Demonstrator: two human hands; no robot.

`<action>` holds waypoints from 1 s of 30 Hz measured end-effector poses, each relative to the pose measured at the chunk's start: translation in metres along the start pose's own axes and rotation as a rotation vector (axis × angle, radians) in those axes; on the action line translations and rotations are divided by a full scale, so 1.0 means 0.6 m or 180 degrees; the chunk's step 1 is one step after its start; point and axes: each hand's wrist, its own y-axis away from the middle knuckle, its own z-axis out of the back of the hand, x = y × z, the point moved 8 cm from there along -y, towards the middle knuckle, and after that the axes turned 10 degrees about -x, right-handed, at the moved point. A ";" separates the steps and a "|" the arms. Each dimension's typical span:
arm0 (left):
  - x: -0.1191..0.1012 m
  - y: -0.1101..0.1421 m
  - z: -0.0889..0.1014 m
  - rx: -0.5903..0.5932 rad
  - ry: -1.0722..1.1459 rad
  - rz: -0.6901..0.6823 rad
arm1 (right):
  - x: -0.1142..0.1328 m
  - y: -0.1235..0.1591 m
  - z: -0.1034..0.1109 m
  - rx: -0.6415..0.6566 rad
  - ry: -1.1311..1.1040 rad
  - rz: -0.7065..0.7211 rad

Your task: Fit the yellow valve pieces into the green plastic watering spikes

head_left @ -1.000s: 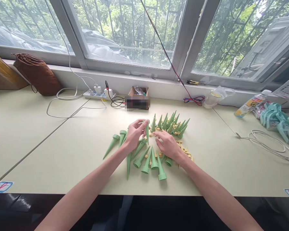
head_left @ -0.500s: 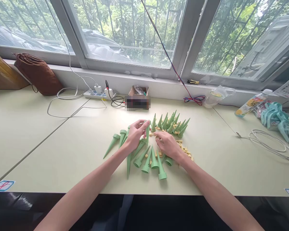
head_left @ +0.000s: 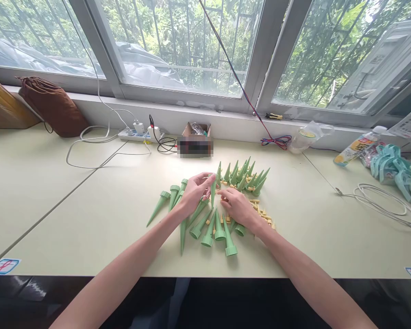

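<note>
My left hand point(head_left: 194, 193) is closed around a green plastic watering spike point(head_left: 213, 194), tip pointing down, above the table. Close to its right, my right hand point(head_left: 239, 206) has its fingers bent in a pinch on a small yellow plastic piece, mostly hidden at the fingertips. Loose green spikes point(head_left: 230, 249) lie fanned out in front of and left of my hands, some with their open wide ends showing. Behind my right hand, several green spikes point(head_left: 242, 172) stand upright in a cluster, with yellow bits among their bases. More small yellow pieces point(head_left: 264, 216) lie right of my right wrist.
Along the window sit a brown drawstring bag point(head_left: 53, 107), a power strip point(head_left: 133, 135) with white cables, and a small open box point(head_left: 195, 145). To the right are a plastic cup point(head_left: 306, 138), a bottle point(head_left: 358, 147), teal straps point(head_left: 390, 167) and a coiled white cable point(head_left: 380, 201).
The green spike in my left hand has shifted slightly right, toward my right hand. The yellow piece at my right fingertips shows less than before.
</note>
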 end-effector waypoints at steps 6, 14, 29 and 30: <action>0.005 0.001 -0.007 0.0214 0.0123 0.0122 | 0.003 0.004 -0.005 0.0011 0.0115 0.0200; 0.013 -0.004 -0.010 0.0333 0.0411 0.0236 | 0.015 0.002 0.011 -0.0305 0.0045 0.0332; 0.007 0.001 -0.017 0.0417 0.0428 0.0196 | 0.029 0.010 0.094 -0.1835 -0.0864 0.0193; 0.008 0.002 -0.018 0.0427 0.0412 0.0205 | 0.027 0.011 0.095 -0.1885 -0.0902 0.0145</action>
